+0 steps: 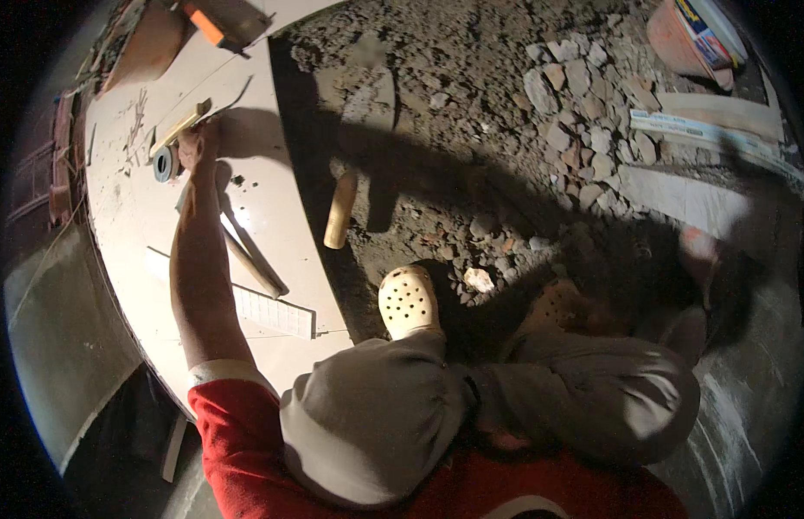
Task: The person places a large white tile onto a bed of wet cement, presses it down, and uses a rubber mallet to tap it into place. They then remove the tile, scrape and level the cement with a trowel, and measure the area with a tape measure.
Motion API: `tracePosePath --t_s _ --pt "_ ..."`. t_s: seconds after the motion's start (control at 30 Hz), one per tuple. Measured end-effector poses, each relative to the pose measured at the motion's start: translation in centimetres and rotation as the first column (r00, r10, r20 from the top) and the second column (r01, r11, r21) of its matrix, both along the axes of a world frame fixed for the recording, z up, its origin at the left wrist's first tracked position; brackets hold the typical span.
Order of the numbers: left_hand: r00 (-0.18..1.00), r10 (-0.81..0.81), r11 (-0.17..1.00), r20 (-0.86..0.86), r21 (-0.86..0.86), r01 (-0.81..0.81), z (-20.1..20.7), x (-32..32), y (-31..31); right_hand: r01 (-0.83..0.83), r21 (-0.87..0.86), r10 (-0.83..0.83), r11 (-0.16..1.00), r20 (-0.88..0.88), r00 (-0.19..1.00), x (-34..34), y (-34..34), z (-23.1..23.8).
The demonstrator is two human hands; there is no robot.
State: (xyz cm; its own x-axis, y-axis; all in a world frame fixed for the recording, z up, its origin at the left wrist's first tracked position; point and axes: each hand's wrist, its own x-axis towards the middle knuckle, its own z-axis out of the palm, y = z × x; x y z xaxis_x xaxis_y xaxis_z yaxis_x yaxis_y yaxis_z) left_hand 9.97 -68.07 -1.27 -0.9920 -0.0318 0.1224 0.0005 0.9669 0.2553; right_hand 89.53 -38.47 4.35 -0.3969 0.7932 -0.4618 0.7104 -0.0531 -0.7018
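My left hand (197, 145) reaches out over the pale tiles with its fingers curled closed against a light wooden handle (175, 131). What lies inside the fingers is hidden. Touching or just beside the hand is a grey ring-shaped roll (166, 163). Closer to me, a tool with a slim wooden handle (253, 262) lies by my forearm, near a white slotted strip (275, 312). At far right, a blurred, shadowed pinkish shape (701, 246) seems to be my right hand; its fingers cannot be made out.
Rough grey mortar (471, 164) borders the tile edge, with a thick wooden tool handle (340, 212) on it. Broken stones (583, 112) lie to the right, near a reddish bucket (685, 41) and pale strips (704, 130). An orange-and-black tool (205, 26) lies far left. My cream clog (408, 303) stands on the rubble.
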Motion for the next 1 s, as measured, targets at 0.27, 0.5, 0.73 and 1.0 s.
tracePosePath --t_s 0.27,0.5,0.73,1.0 --pt "0.783 -0.617 0.395 0.073 0.89 0.228 10.8 18.4 5.2 -0.242 0.004 0.198 0.97 -0.588 0.784 -11.0 4.9 3.5" --pt "0.122 -0.946 0.29 0.3 0.952 -0.094 12.4 41.2 12.1 -0.445 0.155 0.453 0.882 -0.534 0.714 -20.2 5.6 8.3" --pt "-0.018 -0.892 0.451 0.451 0.888 -0.09 10.8 46.4 11.9 -0.493 -0.559 0.308 0.667 -0.396 0.865 -18.7 0.4 3.8" --pt "-0.173 -0.806 0.564 0.566 0.823 0.064 7.6 47.5 13.7 -0.612 -0.565 0.282 0.554 -0.564 0.776 -13.6 -0.3 -1.7"
